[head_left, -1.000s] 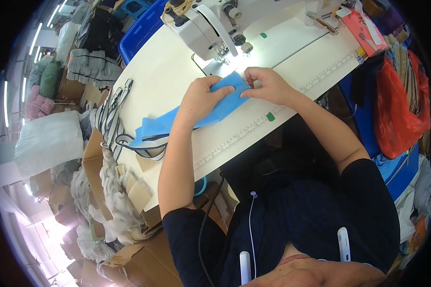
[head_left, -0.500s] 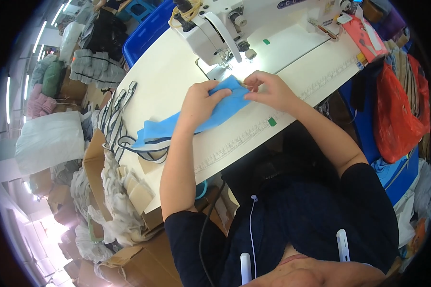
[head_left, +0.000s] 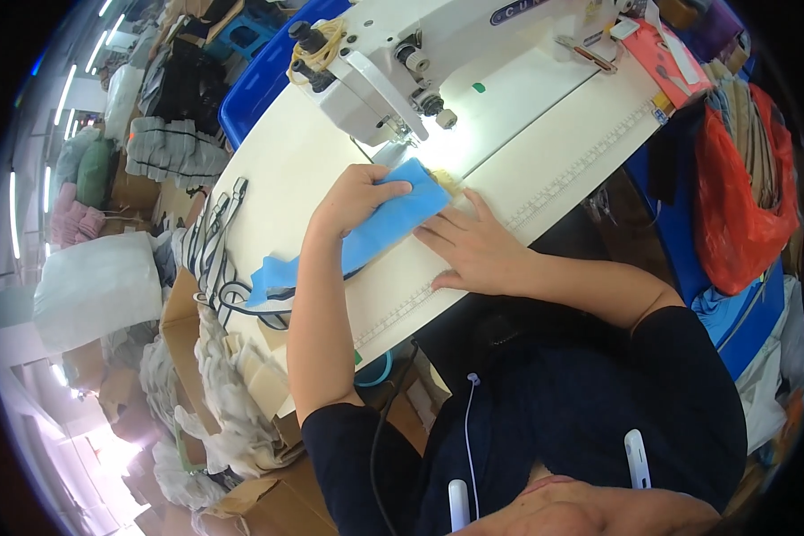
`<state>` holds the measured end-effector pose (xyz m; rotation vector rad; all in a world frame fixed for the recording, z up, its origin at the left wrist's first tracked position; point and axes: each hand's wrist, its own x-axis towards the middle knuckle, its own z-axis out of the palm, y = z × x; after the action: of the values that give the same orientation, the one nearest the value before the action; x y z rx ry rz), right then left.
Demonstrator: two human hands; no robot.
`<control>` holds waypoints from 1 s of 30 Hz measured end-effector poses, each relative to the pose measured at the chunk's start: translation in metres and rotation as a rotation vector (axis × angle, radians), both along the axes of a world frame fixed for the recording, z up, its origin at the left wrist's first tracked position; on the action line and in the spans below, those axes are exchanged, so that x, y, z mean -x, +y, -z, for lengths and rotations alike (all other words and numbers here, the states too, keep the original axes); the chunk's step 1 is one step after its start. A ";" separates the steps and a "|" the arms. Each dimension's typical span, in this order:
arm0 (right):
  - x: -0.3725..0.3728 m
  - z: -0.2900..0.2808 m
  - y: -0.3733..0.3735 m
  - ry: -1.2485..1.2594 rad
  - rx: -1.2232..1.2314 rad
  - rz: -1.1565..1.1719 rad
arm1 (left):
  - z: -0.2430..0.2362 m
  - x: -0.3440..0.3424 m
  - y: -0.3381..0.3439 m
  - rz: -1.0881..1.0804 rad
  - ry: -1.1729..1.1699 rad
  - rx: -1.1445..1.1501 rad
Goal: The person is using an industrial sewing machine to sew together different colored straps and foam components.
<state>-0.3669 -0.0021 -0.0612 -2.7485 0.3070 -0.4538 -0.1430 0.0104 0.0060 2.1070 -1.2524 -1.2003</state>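
My left hand (head_left: pixel 353 201) is closed on a blue fabric strip (head_left: pixel 418 188), thumb on top, just in front of the needle area of the white sewing machine (head_left: pixel 366 80). A small yellowish piece (head_left: pixel 445 179) shows at the strip's right end. My right hand (head_left: pixel 478 250) lies open with spread fingers on the cream table (head_left: pixel 286 179), its fingertips at or beside the lower edge of the fabric; whether they touch it I cannot tell. The strip's far-left end overlaps navy-and-white striped straps (head_left: pixel 223 232).
A blue tub (head_left: pixel 246 89) is behind the table. Scissors (head_left: pixel 585 54) and a pink item (head_left: pixel 643 58) sit at the back right, above a red bag (head_left: pixel 728 232) of material. Cardboard boxes (head_left: pixel 183 339), pale wrapped bundles (head_left: pixel 94 290) and loose cloth crowd the left side.
My right hand has let go of the fabric's end, moved down toward the near edge and spread out. My left hand has moved slightly left and down with the strip.
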 end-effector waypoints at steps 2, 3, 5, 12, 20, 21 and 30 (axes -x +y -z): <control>0.001 0.002 0.001 -0.022 0.005 0.011 | 0.010 0.005 -0.008 0.018 0.012 -0.036; 0.002 0.003 0.001 -0.032 0.007 0.017 | 0.015 0.007 -0.012 0.004 -0.002 -0.026; 0.002 0.005 0.002 -0.041 0.005 0.022 | 0.019 0.008 -0.016 -0.010 -0.015 -0.020; 0.001 0.008 0.001 -0.110 0.052 0.046 | 0.017 0.008 -0.023 -0.016 0.000 -0.110; 0.003 0.008 0.001 -0.137 0.049 0.038 | 0.021 0.007 -0.024 -0.033 -0.016 -0.116; 0.004 0.006 0.000 -0.112 0.004 0.028 | 0.023 0.007 -0.025 -0.017 -0.011 -0.097; 0.017 0.013 -0.027 -0.265 -0.158 0.045 | 0.027 0.002 -0.027 0.020 -0.031 -0.100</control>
<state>-0.3843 -0.0287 -0.0746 -2.4958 0.3221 -0.7624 -0.1453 -0.0162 -0.0215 2.1967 -1.2539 -1.2676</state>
